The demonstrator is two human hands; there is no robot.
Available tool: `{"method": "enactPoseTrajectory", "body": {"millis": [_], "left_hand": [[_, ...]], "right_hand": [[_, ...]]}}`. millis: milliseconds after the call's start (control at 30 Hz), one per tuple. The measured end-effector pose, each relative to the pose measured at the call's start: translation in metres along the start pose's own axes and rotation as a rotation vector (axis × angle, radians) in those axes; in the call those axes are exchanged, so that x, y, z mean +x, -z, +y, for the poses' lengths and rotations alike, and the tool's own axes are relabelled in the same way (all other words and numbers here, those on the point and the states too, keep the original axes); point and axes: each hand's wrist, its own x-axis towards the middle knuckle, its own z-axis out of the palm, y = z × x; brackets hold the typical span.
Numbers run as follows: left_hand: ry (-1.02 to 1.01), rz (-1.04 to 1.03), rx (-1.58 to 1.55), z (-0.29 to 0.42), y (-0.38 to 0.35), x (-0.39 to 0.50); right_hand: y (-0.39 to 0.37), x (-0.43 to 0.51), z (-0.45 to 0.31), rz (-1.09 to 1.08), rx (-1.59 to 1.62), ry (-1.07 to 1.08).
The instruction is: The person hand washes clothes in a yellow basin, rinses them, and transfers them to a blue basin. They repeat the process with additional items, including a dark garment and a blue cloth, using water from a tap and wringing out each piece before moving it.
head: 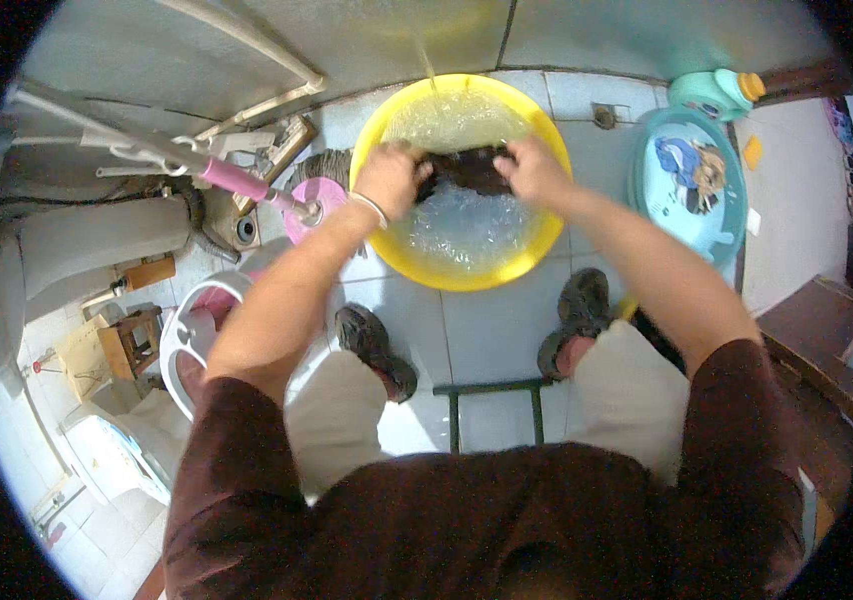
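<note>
A yellow plastic basin [464, 281] stands on the tiled floor before me, with water [464, 225] in it. A thin stream of water [424, 60] runs down into its far side. Between my hands a dark, wet cloth [471, 171] stretches across the basin just at the water. My left hand [390, 176], a pale bangle on its wrist, grips the cloth's left end. At the other end my right hand [535, 171] holds it. Both hands are slightly blurred, and the cloth's lower parts are hard to make out.
A blue-green tub [648, 202] holding clothes stands to the right, a detergent bottle [711, 94] behind it. To the left are a pink-handled mop [235, 178] and a white mop bucket [171, 352]. A floor drain [605, 114] lies near the wall. Dark stool legs [494, 388] show between my feet.
</note>
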Motion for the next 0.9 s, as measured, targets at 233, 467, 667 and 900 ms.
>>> {"method": "enactPoseTrajectory", "body": {"millis": [233, 467, 667, 900], "left_hand": [[0.327, -0.382, -0.265, 0.011, -0.137, 0.021], [-0.081, -0.154, 0.057, -0.1, -0.336, -0.017], [0.192, 0.007, -0.404, -0.017, -0.104, 0.023], [0.023, 0.106, -0.624, 0.065, 0.167, -0.053]], "right_hand": [[-0.16, 0.008, 0.076, 0.083, -0.171, -0.336], [-0.187, 0.021, 0.116, -0.266, -0.204, -0.4], [-0.146, 0.035, 0.104, -0.067, 0.117, -0.287], [0.091, -0.032, -0.107, -0.017, 0.605, -0.096]]}}
